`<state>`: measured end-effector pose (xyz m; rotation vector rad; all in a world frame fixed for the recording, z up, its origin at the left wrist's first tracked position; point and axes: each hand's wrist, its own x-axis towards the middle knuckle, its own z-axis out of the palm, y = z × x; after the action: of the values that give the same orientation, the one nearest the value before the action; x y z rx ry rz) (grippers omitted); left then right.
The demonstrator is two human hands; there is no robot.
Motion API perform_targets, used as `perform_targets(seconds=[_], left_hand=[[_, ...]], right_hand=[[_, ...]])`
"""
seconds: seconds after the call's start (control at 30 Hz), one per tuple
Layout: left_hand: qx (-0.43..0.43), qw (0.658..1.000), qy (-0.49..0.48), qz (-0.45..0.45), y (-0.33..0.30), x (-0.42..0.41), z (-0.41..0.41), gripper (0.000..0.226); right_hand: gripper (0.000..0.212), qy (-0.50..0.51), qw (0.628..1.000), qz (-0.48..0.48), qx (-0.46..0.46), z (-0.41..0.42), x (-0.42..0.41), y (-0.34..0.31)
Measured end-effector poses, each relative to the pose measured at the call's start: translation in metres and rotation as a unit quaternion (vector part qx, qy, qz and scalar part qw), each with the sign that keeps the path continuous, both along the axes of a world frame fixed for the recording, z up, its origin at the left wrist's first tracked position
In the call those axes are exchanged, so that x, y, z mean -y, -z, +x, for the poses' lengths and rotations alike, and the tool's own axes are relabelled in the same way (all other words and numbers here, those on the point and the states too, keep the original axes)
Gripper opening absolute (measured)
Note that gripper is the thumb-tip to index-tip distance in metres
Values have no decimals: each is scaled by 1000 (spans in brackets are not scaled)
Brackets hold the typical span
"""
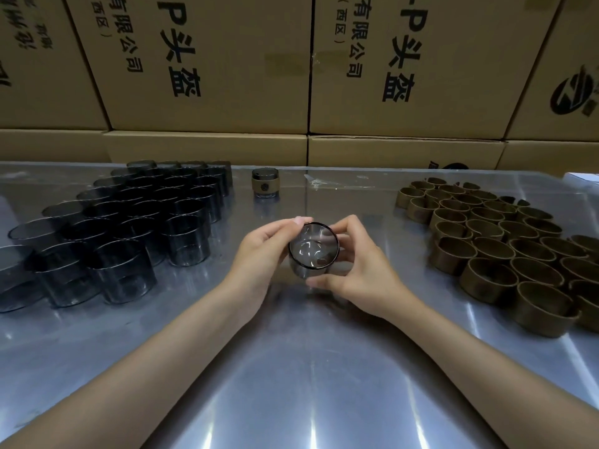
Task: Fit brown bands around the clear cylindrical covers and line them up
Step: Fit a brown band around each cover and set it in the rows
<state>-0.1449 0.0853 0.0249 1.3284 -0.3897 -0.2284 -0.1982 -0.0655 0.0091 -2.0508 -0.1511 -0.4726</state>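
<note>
Both hands, left hand (259,254) and right hand (359,264), curl fingers around one bare clear cover (313,249), nearer than the banded cover (265,184); looks light, rigid, slippery, so grip its sidewall.

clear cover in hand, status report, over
Left hand and right hand both grip one clear cover, no band on it yet. One banded cover stands at the back. Nothing in the way.
</note>
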Motion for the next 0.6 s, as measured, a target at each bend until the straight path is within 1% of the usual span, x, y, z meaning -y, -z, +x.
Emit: perform_targets(seconds=[0.07, 0.17, 0.23, 0.3, 0.4, 0.5, 0.6], left_hand=[[2, 998, 64, -19, -2, -5, 5, 19], [5, 988, 154, -31, -2, -15, 12, 36], [26, 984, 177, -17, -1, -18, 14, 43], [59, 986, 152, 21, -1, -15, 12, 50], [130, 986, 69, 84, 1, -6, 4, 54], [206, 966, -40, 151, 4, 5, -6, 50], [215, 956, -112, 164, 6, 11, -16, 47]], right_hand=[[60, 0, 1000, 23, -2, 1, 2, 1], [60, -11, 998, 61, -8, 3, 5, 2], [59, -23, 996, 91, -13, 4, 6, 2], [58, -25, 994, 104, -16, 3, 6, 2], [58, -15, 996, 84, -20, 3, 5, 2], [61, -2, 1000, 14, -9, 0, 2, 2], [62, 9, 999, -49, 13, -3, -2, 1]])
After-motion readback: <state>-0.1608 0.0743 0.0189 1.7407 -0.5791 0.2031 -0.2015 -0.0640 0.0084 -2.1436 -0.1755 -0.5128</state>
